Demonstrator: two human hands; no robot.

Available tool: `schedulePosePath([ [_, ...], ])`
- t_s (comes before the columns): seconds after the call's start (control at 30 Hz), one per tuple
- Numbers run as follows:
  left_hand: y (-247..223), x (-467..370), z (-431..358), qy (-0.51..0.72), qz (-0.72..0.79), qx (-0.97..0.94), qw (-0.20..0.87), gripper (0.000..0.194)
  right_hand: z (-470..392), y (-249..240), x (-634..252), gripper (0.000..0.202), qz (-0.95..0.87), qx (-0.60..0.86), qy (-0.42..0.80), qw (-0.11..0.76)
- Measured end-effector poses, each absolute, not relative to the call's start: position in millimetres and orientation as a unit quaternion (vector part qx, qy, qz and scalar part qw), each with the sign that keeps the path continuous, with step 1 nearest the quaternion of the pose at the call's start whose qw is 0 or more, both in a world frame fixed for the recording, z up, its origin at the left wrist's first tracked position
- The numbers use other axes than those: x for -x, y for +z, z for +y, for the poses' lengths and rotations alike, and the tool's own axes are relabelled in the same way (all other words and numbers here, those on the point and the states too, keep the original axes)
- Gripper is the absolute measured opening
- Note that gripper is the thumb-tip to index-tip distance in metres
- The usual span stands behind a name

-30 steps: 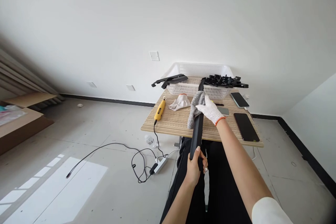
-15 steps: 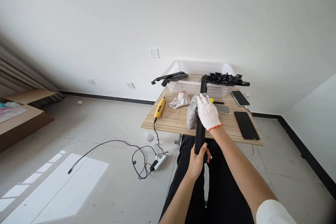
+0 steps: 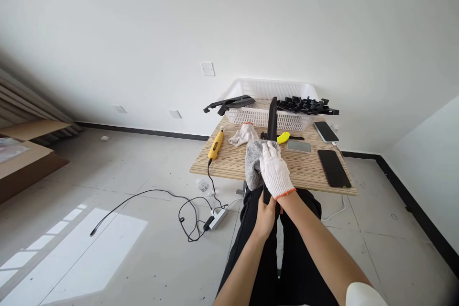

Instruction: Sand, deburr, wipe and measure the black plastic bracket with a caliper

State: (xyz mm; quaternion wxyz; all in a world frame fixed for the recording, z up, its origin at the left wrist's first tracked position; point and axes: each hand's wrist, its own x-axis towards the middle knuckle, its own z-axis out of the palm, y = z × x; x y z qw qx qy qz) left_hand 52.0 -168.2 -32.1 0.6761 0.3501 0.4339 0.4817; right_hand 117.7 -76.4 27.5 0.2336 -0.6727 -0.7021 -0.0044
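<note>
A long black plastic strip (image 3: 272, 119) points away from me over the near edge of the table. My left hand (image 3: 265, 217), ungloved, is wrapped round its near end. My right hand (image 3: 275, 167) wears a white knit glove with an orange cuff and presses a grey fluffy cloth (image 3: 253, 162) onto the strip's middle. Part of the cloth hangs down on the strip's left side. The strip's middle is hidden under cloth and glove.
On the wooden table (image 3: 229, 167) lie a yellow rotary tool (image 3: 216, 144), a spare white glove (image 3: 244, 135), a yellow-handled tool (image 3: 283, 137), a grey flat plate (image 3: 299, 146) and two phones (image 3: 334, 168). Behind them, a white basket (image 3: 247, 115) bears black parts. Cables and a power strip (image 3: 218, 219) lie on the floor.
My right hand and the grey cloth have slid down the strip toward me, uncovering more of its far part. The yellow-handled tool shows more now.
</note>
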Motion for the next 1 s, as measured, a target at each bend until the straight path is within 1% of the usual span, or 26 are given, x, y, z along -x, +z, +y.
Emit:
schedulePosePath([
  [0.07, -34, -53, -167, 0.486, 0.423, -0.351, 0.68, 0.042, -59, 31, -121, 0.055, -0.705, 0.662, -0.007, 0.256],
  [0.17, -33, -54, -167, 0.484, 0.416, -0.357, 0.682, 0.044, -33, 41, -125, 0.057, -0.715, 0.646, -0.013, 0.266],
  [0.23, -30, -53, -167, 0.476, 0.418, -0.366, 0.682, 0.045, -17, 52, -128, 0.055, -0.698, 0.66, -0.013, 0.278],
  [0.37, -23, -49, -167, 0.473, 0.409, -0.399, 0.671, 0.04, 9, 77, -132, 0.05, -0.664, 0.683, 0.013, 0.304],
  [0.5, -25, -47, -169, 0.483, 0.386, -0.42, 0.665, 0.033, 13, 86, -136, 0.051, -0.658, 0.695, 0.03, 0.288],
  [0.6, -29, -47, -171, 0.486, 0.383, -0.413, 0.668, 0.034, -6, 73, -138, 0.053, -0.677, 0.681, 0.018, 0.279],
  [0.7, -32, -49, -171, 0.484, 0.393, -0.381, 0.683, 0.038, -38, 52, -136, 0.052, -0.7, 0.653, -0.012, 0.289],
  [0.77, -35, -49, -171, 0.486, 0.395, -0.369, 0.687, 0.038, -61, 39, -132, 0.05, -0.7, 0.653, 0.004, 0.289],
  [0.9, -39, -45, -171, 0.508, 0.433, -0.351, 0.657, 0.035, -108, 13, -113, 0.05, -0.674, 0.673, 0.019, 0.304],
  [0.97, -40, -41, -172, 0.516, 0.448, -0.358, 0.637, 0.036, -132, -1, -101, 0.053, -0.658, 0.682, 0.026, 0.317],
  [1.0, -40, -39, -172, 0.518, 0.444, -0.369, 0.631, 0.033, -143, -7, -96, 0.055, -0.652, 0.688, 0.026, 0.318],
])
